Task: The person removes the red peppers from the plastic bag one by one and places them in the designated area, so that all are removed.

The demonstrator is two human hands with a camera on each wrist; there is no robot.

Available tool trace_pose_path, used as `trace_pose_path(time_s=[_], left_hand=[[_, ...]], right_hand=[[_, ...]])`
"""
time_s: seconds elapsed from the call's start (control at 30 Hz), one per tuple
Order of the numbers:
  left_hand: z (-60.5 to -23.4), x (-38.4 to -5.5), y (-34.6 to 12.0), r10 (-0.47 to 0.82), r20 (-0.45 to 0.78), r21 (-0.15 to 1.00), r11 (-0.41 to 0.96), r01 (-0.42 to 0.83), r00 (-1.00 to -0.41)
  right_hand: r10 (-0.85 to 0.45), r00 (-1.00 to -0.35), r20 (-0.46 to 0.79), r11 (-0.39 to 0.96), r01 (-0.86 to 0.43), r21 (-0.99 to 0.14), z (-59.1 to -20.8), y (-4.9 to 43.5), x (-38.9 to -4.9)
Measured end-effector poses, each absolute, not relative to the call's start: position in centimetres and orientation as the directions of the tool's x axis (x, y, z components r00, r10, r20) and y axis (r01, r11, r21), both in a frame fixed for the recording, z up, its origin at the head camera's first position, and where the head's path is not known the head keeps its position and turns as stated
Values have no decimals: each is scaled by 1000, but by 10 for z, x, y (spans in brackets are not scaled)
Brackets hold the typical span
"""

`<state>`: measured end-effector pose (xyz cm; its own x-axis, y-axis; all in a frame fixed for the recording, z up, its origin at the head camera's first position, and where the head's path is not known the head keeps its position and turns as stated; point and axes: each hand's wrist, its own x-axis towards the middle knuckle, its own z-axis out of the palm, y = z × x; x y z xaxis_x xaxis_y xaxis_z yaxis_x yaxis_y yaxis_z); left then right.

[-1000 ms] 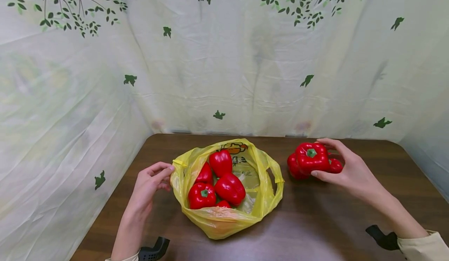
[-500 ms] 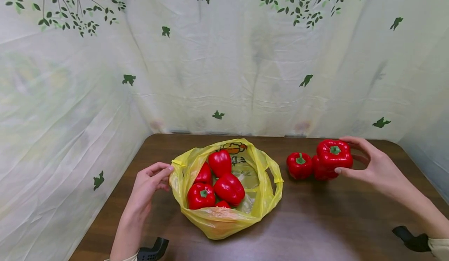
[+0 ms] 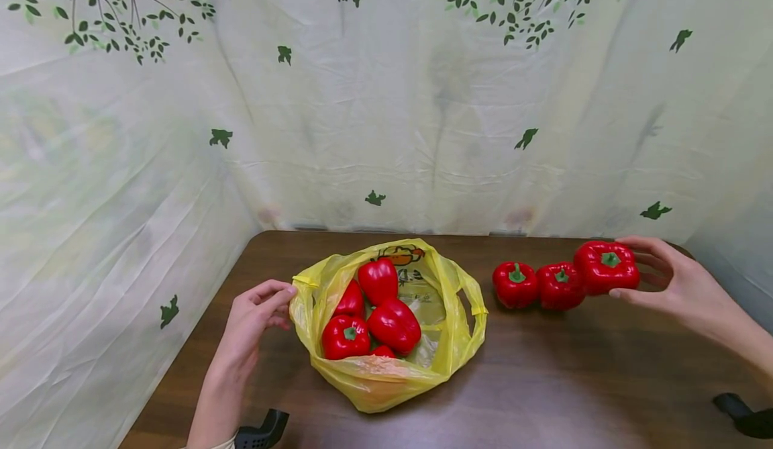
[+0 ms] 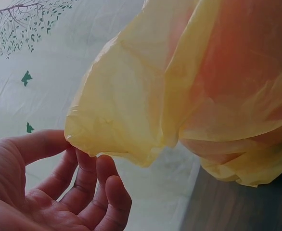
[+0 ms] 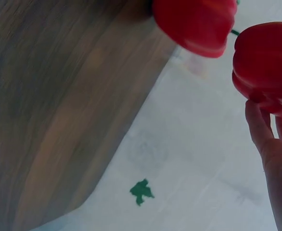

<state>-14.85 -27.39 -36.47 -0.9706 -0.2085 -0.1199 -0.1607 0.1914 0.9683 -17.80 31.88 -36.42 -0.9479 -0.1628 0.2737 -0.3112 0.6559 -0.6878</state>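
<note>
My left hand (image 3: 256, 318) pinches the left edge of a yellow plastic bag (image 3: 392, 385) between thumb and fingertips, plain in the left wrist view too. The bag stands with its mouth spread, and several red bell peppers (image 3: 395, 326) lie inside it. At the right, my right hand (image 3: 682, 284) grips a red bell pepper (image 3: 606, 269) between thumb and fingers, its green stem facing the head camera. Left of that pepper, two more red bell peppers, one (image 3: 515, 285) nearer the bag and the other (image 3: 559, 288) beside the held one, sit side by side on the table.
The brown wooden table (image 3: 531, 388) ends at the back against a pale curtain (image 3: 410, 133) printed with leaves and branches. A bag handle loop (image 3: 474, 308) stands up on the bag's right side. Black wrist devices, one (image 3: 262, 430) on the left, show low in view.
My right hand has carried its pepper to the right, uncovering the two peppers on the table behind it. The left hand still holds the bag's edge in the same place.
</note>
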Motion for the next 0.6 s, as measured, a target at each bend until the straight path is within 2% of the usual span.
trace_pose_path(time_s=[0.6], left_hand=[[-365,-148,-274,-208,-124,968,191,-165,-970]], right_hand=[[-120,-972,201,738,-223,-637,-389,352,-185]])
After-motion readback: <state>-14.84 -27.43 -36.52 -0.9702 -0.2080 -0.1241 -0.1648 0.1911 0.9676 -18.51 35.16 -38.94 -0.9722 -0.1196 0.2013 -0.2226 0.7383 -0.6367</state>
